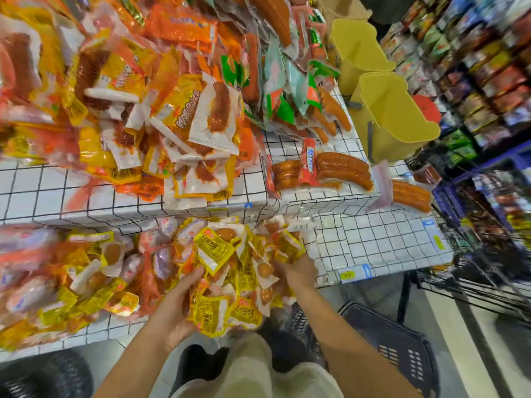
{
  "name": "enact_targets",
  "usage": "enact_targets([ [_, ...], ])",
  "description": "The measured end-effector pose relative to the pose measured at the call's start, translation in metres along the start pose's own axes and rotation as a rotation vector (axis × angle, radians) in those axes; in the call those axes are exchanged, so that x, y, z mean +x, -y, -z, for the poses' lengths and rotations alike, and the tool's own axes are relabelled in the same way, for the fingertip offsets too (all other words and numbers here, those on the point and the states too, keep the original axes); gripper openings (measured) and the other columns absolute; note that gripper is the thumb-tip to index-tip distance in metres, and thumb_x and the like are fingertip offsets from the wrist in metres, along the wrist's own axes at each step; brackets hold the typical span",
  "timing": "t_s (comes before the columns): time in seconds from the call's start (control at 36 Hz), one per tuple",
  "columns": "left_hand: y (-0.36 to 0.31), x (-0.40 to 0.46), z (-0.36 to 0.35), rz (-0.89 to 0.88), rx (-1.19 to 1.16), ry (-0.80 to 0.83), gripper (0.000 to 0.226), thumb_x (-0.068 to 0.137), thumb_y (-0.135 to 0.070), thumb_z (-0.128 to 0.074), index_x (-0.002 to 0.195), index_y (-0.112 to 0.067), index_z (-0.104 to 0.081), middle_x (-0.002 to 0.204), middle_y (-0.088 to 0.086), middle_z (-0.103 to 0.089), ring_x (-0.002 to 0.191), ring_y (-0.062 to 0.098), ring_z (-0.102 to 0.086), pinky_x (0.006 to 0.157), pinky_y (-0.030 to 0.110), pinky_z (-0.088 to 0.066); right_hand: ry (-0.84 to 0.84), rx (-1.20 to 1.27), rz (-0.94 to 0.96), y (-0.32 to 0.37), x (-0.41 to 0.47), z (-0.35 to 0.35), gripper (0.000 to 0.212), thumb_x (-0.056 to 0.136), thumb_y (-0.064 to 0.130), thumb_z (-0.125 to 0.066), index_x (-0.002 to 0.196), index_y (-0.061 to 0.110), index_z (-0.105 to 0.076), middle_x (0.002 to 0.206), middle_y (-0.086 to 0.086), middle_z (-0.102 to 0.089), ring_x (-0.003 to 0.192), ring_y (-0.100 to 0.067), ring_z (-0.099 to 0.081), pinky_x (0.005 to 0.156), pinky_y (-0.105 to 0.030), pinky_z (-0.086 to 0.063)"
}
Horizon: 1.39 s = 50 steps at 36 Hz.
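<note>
a bundle of yellow packets [214, 251] was held between both hands at the front edge of the lower tier [373, 248] of a display covered in white, black-gridded cloth. the left hand [181, 305] was cupped under the bundle's near side, with its fingers curled up around several packets. the right hand [298, 272] was pressed in from the other side, its fingers closed among the packets and mostly hidden by them. part of the bundle rested on the tier and part hung over its edge. more yellow and pink packets [86, 271] were heaped just to the left on the same tier. on the upper tier [86, 196] a large pile of orange and yellow sausage packs [129, 96] was spread, with vacuum-packed sausages [342, 168] to its right. yellow bins [393, 116] were seen beyond that tier's right end. a dark basket [402, 349] stood on the floor below the right forearm.
</note>
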<state>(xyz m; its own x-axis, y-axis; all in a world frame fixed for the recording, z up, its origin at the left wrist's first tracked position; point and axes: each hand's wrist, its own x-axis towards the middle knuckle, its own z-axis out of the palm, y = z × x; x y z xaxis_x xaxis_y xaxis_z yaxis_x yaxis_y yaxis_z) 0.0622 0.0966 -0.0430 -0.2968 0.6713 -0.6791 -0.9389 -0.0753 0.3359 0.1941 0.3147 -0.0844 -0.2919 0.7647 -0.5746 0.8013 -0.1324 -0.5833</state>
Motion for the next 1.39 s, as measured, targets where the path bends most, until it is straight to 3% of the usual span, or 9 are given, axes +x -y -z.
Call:
enact_targets([
  [0.08,-0.004,0.000,0.000,0.016,0.023,0.005,0.033,0.086,-0.029,-0.059,0.110,-0.017,-0.078,0.114,0.013,-0.074,0.093,0.037,-0.074,0.073,0.049,-0.061,0.075,0.237,0.002,0.006,-0.006,-0.004,0.019,0.073,0.030,-0.090,0.087,0.030,-0.077,0.083,0.015,-0.077,0.089,-0.010,-0.074,0.070,-0.022,-0.056],
  [0.19,-0.008,-0.001,-0.001,0.026,0.035,0.005,0.028,0.083,-0.028,-0.060,0.092,-0.015,-0.082,0.089,0.013,-0.078,0.082,0.034,-0.076,0.067,0.047,-0.061,0.100,0.507,-0.144,0.014,-0.006,-0.007,0.027,0.066,0.024,-0.095,0.070,0.018,-0.069,0.054,0.009,-0.066,0.046,-0.003,-0.061,0.038,-0.015,-0.041],
  [0.39,-0.008,-0.001,-0.002,0.039,0.083,-0.018,0.034,0.085,-0.029,-0.063,0.114,-0.017,-0.076,0.118,0.014,-0.073,0.103,0.037,-0.072,0.076,0.052,-0.060,0.270,0.599,-0.282,0.009,0.000,0.003,0.051,0.069,0.029,-0.092,0.112,0.008,-0.074,0.101,-0.015,-0.078,0.095,-0.034,-0.075,0.088,-0.050,-0.060],
  [0.5,-0.005,-0.003,-0.006,0.043,0.104,-0.040,0.041,0.081,-0.030,-0.069,0.118,-0.015,-0.073,0.118,0.016,-0.072,0.104,0.039,-0.071,0.076,0.054,-0.059,0.326,0.810,-0.245,-0.016,-0.005,0.023,0.047,0.078,0.027,-0.086,0.120,0.009,-0.072,0.111,-0.019,-0.075,0.097,-0.033,-0.075,0.073,-0.039,-0.061],
  [0.69,0.016,-0.014,-0.022,0.037,0.202,-0.059,0.037,0.086,-0.034,-0.062,0.116,-0.016,-0.075,0.121,0.017,-0.071,0.103,0.039,-0.071,0.087,0.063,-0.055,0.272,1.001,-0.091,-0.079,-0.038,0.070,0.051,0.083,0.015,-0.080,0.131,0.005,-0.064,0.126,-0.023,-0.069,0.113,-0.041,-0.068,0.098,-0.058,-0.054],
  [0.89,0.067,-0.030,-0.053,0.078,0.328,0.005,0.032,0.081,-0.038,-0.061,0.089,-0.013,-0.081,0.097,0.020,-0.076,0.080,0.036,-0.076,0.060,0.051,-0.060,0.123,1.133,-0.001,-0.124,-0.104,0.134,0.041,0.088,0.005,-0.072,0.128,0.001,-0.062,0.119,-0.021,-0.072,0.088,-0.029,-0.075,0.064,-0.035,-0.061],
  [1.03,0.120,-0.047,-0.081,0.082,0.385,0.055,0.036,0.091,-0.037,-0.054,0.087,-0.016,-0.083,0.090,0.017,-0.077,0.078,0.034,-0.076,0.057,0.050,-0.060,0.021,1.252,0.017,-0.174,-0.149,0.176,0.043,0.081,0.013,-0.076,0.123,0.006,-0.067,0.118,-0.019,-0.073,0.102,-0.035,-0.072,0.081,-0.046,-0.061],
  [1.19,0.190,-0.059,-0.103,0.150,0.430,0.110,0.034,0.091,-0.036,-0.054,0.097,-0.018,-0.082,0.102,0.013,-0.077,0.088,0.033,-0.076,0.063,0.050,-0.061,-0.108,1.354,-0.007,-0.251,-0.197,0.214,0.024,0.077,0.021,-0.077,0.100,0.021,-0.080,0.109,-0.013,-0.077,0.092,-0.027,-0.077,0.064,-0.036,-0.061],
  [1.39,0.266,-0.052,-0.119,0.232,0.565,0.097,0.038,0.085,-0.039,-0.062,0.117,-0.021,-0.074,0.119,0.011,-0.073,0.105,0.032,-0.072,0.073,0.046,-0.061,-0.302,1.450,-0.151,-0.352,-0.231,0.229,0.040,0.087,0.023,-0.072,0.126,0.017,-0.069,0.116,-0.011,-0.075,0.099,-0.026,-0.075,0.067,-0.038,-0.062],
])
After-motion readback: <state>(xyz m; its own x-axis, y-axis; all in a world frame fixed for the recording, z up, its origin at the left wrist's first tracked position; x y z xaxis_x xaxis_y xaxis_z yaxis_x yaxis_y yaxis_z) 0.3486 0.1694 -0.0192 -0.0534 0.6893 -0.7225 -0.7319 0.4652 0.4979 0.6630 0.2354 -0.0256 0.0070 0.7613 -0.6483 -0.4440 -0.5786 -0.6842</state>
